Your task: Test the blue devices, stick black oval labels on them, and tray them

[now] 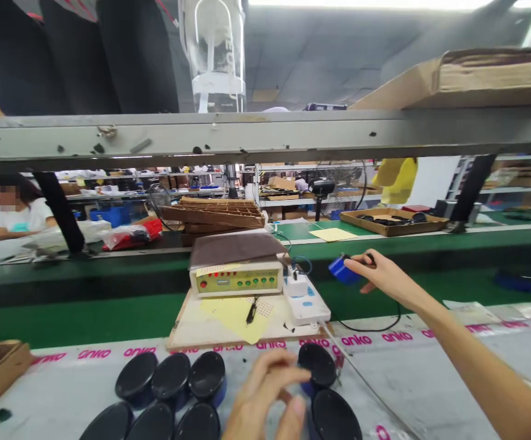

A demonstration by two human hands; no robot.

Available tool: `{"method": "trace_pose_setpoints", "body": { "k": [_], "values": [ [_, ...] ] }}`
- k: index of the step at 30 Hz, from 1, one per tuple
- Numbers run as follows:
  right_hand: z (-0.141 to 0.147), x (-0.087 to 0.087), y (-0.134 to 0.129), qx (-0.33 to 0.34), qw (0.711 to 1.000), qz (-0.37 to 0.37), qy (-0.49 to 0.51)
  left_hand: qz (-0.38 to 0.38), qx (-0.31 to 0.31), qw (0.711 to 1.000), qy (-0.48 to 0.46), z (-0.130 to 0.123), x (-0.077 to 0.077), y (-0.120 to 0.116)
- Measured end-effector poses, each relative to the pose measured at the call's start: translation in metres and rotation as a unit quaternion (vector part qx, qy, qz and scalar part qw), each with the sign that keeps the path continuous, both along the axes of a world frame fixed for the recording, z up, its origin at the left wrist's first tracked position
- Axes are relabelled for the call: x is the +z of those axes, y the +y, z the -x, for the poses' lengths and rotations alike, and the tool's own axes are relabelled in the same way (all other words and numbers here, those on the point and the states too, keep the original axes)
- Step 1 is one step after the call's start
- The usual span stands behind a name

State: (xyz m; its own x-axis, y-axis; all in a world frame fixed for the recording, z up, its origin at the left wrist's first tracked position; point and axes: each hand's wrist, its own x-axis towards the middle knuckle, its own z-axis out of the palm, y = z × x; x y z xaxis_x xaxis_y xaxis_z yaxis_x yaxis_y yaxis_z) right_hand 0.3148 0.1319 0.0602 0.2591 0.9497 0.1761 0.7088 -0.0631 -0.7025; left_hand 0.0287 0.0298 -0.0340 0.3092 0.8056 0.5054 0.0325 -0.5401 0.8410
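Out over the green strip, my right hand [382, 275] pinches a small blue piece with a black part [345, 269] between thumb and fingers. My left hand [269, 391] is low in the centre, fingers bent and apart, with nothing in it. Its fingertips come close to a round black-topped piece with blue sides [318, 365]; I cannot tell if they touch. Just below that stands another such piece [335, 415]. Several more round black-topped pieces [171, 376] stand in two rows left of my left hand.
A control box with buttons [238, 279] and a white power strip [305, 299] sit on a board ahead. A cable [366, 379] crosses the covered table. A cardboard box [3, 373] is at left, a shelf beam [265, 137] overhead. Far left sits a person [15, 211].
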Motion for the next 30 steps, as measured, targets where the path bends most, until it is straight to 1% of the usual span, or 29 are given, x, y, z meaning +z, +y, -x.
{"method": "trace_pose_setpoints", "body": {
  "k": [2, 3, 4, 5, 6, 7, 9, 11, 12, 13, 15, 17, 18, 20, 22, 24, 26, 28, 30],
  "values": [
    [0.045, 0.012, -0.036, 0.114, 0.993, -0.010, 0.035, 0.079, -0.034, 0.994, -0.070, 0.007, 0.022, -0.005],
    [0.068, 0.017, -0.057, 0.210, 0.976, -0.011, 0.062, 0.125, -0.066, 0.984, -0.112, 0.011, 0.032, -0.008],
    [0.091, 0.020, -0.077, 0.280, 0.957, -0.006, 0.071, 0.163, -0.107, 0.970, -0.147, 0.014, 0.042, -0.011],
    [0.110, 0.023, -0.096, 0.318, 0.946, -0.008, 0.065, 0.189, -0.149, 0.955, -0.171, 0.018, 0.051, -0.013],
    [0.126, 0.024, -0.113, 0.340, 0.939, -0.015, 0.055, 0.205, -0.183, 0.944, -0.185, 0.021, 0.058, -0.015],
    [0.138, 0.024, -0.126, 0.340, 0.939, -0.034, 0.043, 0.219, -0.204, 0.934, -0.196, 0.025, 0.065, -0.017],
    [0.148, 0.021, -0.142, 0.314, 0.946, -0.080, 0.019, 0.256, -0.213, 0.916, -0.221, 0.031, 0.074, -0.019],
    [0.147, 0.017, -0.147, 0.284, 0.948, -0.143, -0.015, 0.309, -0.211, 0.893, -0.251, 0.035, 0.080, -0.020],
    [0.144, 0.014, -0.146, 0.275, 0.943, -0.181, -0.041, 0.336, -0.207, 0.880, -0.263, 0.037, 0.081, -0.020],
    [0.142, 0.012, -0.145, 0.271, 0.933, -0.227, -0.072, 0.359, -0.199, 0.870, -0.271, 0.039, 0.082, -0.020],
    [0.138, 0.007, -0.141, 0.269, 0.900, -0.317, -0.134, 0.392, -0.174, 0.858, -0.283, 0.041, 0.083, -0.020],
    [0.137, 0.004, -0.138, 0.261, 0.874, -0.375, -0.168, 0.409, -0.163, 0.850, -0.289, 0.041, 0.082, -0.021],
    [0.137, 0.004, -0.138, 0.256, 0.869, -0.388, -0.171, 0.408, -0.166, 0.850, -0.288, 0.040, 0.081, -0.022],
    [0.137, 0.005, -0.139, 0.254, 0.873, -0.384, -0.162, 0.403, -0.171, 0.853, -0.284, 0.037, 0.080, -0.023],
    [0.138, 0.007, -0.142, 0.264, 0.880, -0.366, -0.148, 0.400, -0.157, 0.856, -0.288, 0.034, 0.079, -0.025],
    [0.139, 0.009, -0.145, 0.293, 0.884, -0.335, -0.141, 0.399, -0.130, 0.858, -0.296, 0.033, 0.080, -0.026],
    [0.141, 0.010, -0.146, 0.321, 0.882, -0.314, -0.145, 0.393, -0.111, 0.863, -0.297, 0.032, 0.081, -0.026],
    [0.143, 0.009, -0.146, 0.339, 0.878, -0.300, -0.154, 0.380, -0.096, 0.876, -0.281, 0.032, 0.081, -0.025],
    [0.144, 0.007, -0.146, 0.335, 0.878, -0.296, -0.170, 0.342, -0.074, 0.901, -0.255, 0.032, 0.078, -0.023]
  ]
}}
